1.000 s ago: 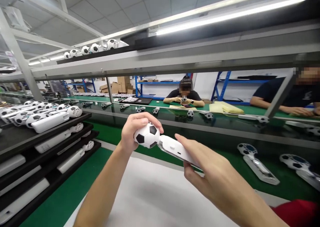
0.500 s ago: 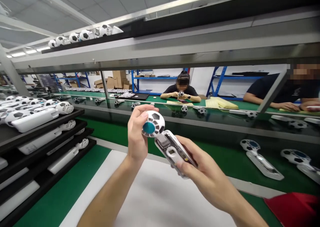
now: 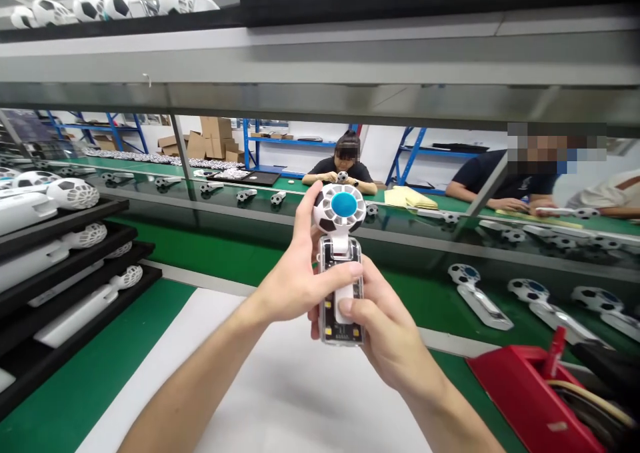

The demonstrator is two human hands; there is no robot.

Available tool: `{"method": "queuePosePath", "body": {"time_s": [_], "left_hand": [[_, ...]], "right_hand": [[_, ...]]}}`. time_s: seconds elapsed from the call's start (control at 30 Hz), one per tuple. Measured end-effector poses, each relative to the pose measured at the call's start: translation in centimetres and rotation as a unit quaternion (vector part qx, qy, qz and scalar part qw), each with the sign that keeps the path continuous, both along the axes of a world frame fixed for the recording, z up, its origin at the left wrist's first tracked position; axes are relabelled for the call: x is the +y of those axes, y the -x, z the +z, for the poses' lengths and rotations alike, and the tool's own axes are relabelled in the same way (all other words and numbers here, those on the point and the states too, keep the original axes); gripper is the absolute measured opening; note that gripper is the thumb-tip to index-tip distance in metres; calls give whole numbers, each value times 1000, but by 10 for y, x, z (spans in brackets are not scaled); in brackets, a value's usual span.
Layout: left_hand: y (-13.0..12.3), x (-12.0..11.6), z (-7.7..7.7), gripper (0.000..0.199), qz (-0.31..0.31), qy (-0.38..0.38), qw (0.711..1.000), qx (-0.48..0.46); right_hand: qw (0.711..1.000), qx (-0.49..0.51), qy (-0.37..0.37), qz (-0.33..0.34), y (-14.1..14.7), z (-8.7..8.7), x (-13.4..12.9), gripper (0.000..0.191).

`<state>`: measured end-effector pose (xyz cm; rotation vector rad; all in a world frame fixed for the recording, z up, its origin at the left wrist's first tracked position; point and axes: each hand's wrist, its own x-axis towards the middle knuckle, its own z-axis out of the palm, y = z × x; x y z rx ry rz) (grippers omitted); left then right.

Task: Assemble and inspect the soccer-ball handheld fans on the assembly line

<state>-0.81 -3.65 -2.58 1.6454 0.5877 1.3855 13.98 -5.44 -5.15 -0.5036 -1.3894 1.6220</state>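
One fan (image 3: 341, 253), two hands' fingers (image 3: 345, 274).

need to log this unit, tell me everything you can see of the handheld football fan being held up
The handheld football fan stands upright, facing the camera. Its round head has a white grille with black football patches around a blue hub. Below it, the handle looks like clear plastic, showing dark internals, small yellow parts and a white centre strip. The left hand grips it from the side, thumb across the handle; the right hand holds the lower handle, thumb on the strip.
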Motion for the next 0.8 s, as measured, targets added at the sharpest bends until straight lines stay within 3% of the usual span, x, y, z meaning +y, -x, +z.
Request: {"method": "queuePosePath", "body": {"time_s": [0.2,0.43,0.8], "left_hand": [[6,1,1,100,-35,25,999,-21],[7,0,3,96,-5,-3,1000,-9],[3,5,3,84,13,55,998,-40]], "right_hand": [[1000,6,4,11,-2,3,-4,62],[999,-23,-22,31,-7,10,-7,73],[1000,0,-10,-26,-4,3,0,70]]}}
